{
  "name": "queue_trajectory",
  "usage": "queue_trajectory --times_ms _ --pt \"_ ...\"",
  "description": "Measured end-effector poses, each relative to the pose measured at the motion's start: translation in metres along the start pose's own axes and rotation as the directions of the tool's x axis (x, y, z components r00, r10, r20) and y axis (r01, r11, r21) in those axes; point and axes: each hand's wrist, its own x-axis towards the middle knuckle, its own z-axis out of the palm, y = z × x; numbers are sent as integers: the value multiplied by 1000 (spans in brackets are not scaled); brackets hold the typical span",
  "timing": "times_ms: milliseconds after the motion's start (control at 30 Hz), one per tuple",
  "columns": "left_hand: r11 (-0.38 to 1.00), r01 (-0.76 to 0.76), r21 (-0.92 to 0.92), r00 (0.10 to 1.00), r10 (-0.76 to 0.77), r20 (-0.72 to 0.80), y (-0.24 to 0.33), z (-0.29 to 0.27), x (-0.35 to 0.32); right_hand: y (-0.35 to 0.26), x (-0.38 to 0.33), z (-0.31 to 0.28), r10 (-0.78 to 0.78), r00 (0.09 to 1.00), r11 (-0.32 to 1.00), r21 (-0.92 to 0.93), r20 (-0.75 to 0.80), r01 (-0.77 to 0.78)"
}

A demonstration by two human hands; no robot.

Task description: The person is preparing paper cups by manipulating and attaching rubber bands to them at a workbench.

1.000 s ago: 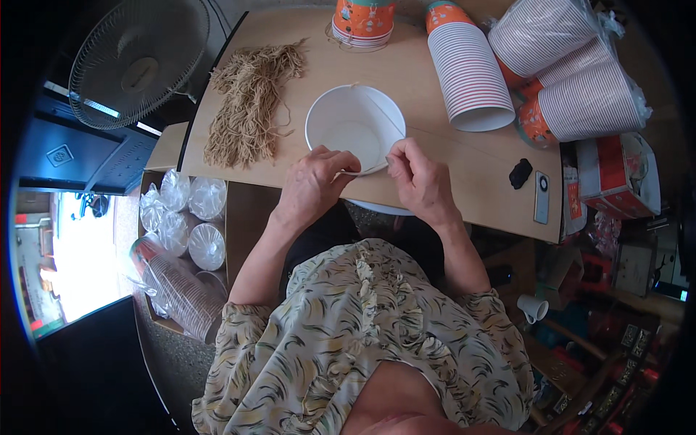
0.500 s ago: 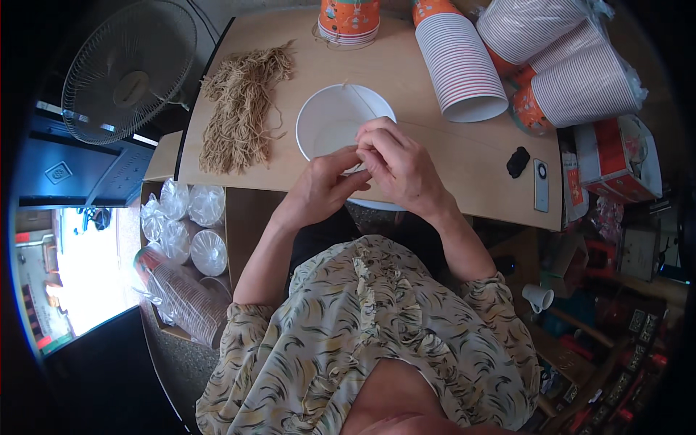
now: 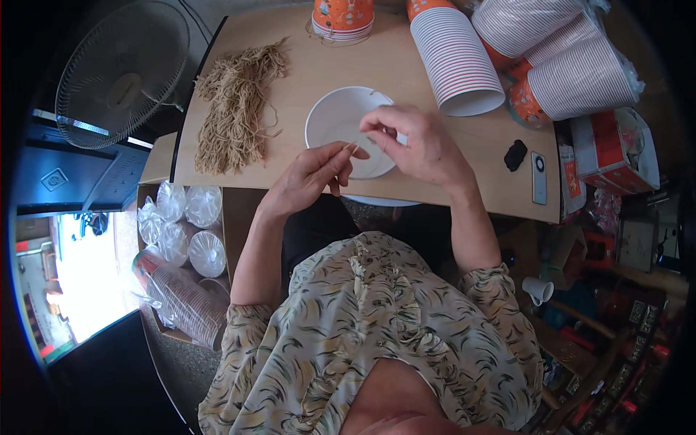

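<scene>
A white paper bucket (image 3: 326, 109) stands near the front edge of the table, its open mouth facing me. My left hand (image 3: 312, 176) is at its near left side, thumb and fingertips pinching the end of a tan string (image 3: 354, 147). Over the bucket's right side is my right hand (image 3: 424, 145), thumb and fingers drawn together; whatever is between them is too fine to make out. A bit of tan string also shows at the bucket's far rim. To the left lies a loose heap of tan strings (image 3: 235, 109).
On the table (image 3: 464, 159) are orange buckets (image 3: 343, 18) at the back, a stack of nested buckets (image 3: 457, 61) and a phone (image 3: 539, 177) beside a black lump (image 3: 515, 155). A carton (image 3: 225, 239) of wrapped buckets sits at left below a fan (image 3: 123, 87).
My hands were together at the near rim; now they are apart, the right one moved to the right, the left slightly down-left. The string end in my left fingers has come into view.
</scene>
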Motion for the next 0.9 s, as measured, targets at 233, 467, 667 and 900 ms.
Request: queue_trajectory --times_ms 233,467,667,900 --pt "1000 -15 22 995 13 97 4 -2 5 13 21 25 21 1000 977 213 14 -24" --pt "993 29 -112 999 -26 29 -4 -7 2 9 -18 19 223 967 959 204 -123 -195" --pt "999 -16 32 1000 16 5 -4 -4 5 2 -33 26 106 990 994 -5 -88 -107" --pt "932 89 -351 994 -63 86 8 -3 0 8 -40 27 162 978 987 34 -134 -158"
